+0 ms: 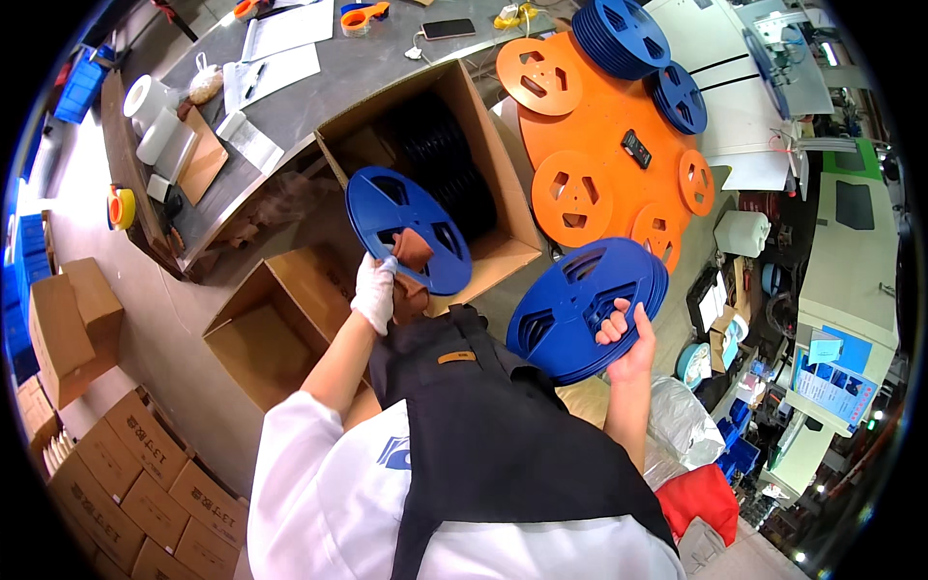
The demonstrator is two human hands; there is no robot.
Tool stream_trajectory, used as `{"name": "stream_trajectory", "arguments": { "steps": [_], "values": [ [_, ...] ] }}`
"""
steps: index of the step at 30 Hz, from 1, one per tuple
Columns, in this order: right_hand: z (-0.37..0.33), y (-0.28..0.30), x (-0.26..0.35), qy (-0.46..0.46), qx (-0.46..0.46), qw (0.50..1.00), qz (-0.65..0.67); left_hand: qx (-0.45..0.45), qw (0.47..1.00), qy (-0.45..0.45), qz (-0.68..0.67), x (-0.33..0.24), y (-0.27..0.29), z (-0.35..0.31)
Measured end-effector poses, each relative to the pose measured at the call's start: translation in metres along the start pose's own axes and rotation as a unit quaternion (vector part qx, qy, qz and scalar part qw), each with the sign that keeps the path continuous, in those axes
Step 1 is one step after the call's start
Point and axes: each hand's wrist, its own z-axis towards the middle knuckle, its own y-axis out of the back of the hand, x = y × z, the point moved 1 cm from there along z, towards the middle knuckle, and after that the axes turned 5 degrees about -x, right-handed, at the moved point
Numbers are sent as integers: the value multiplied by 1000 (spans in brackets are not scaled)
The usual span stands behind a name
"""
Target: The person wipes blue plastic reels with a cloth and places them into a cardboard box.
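Note:
My left hand (375, 295), in a white glove, is closed on the near-left edge of a blue plastic reel (372, 208) tilted at the mouth of an open carton (507, 184). Brown crumpled material (411, 300) shows by that hand and in the reel's cut-outs; I cannot tell if the hand grips it too. My bare right hand (628, 338) curls its fingers through the openings of a stack of blue reels (551, 314), held at my right side. Inside the carton, dark reels (435, 145) stand in shadow, partly hidden by the tilted reel.
An orange round table (594, 130) bears orange discs, blue reel stacks (628, 39) and a small black device (636, 149). A grey workbench (377, 68) holds papers, tape and a phone. Another open carton (275, 324) lies left; sealed cartons (145, 474) are stacked lower left.

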Motion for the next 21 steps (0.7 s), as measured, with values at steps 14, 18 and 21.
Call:
{"name": "stream_trajectory", "arguments": {
  "steps": [14,18,21],
  "values": [
    [-46,28,-29,34,-126,991,34,-106,989,-40,100,35,-52,172],
    [-54,26,-32,48,-165,985,27,-66,990,-16,123,48,-63,184],
    [-56,29,-29,55,-156,986,31,-53,979,4,195,62,-63,186]
  ]
}}
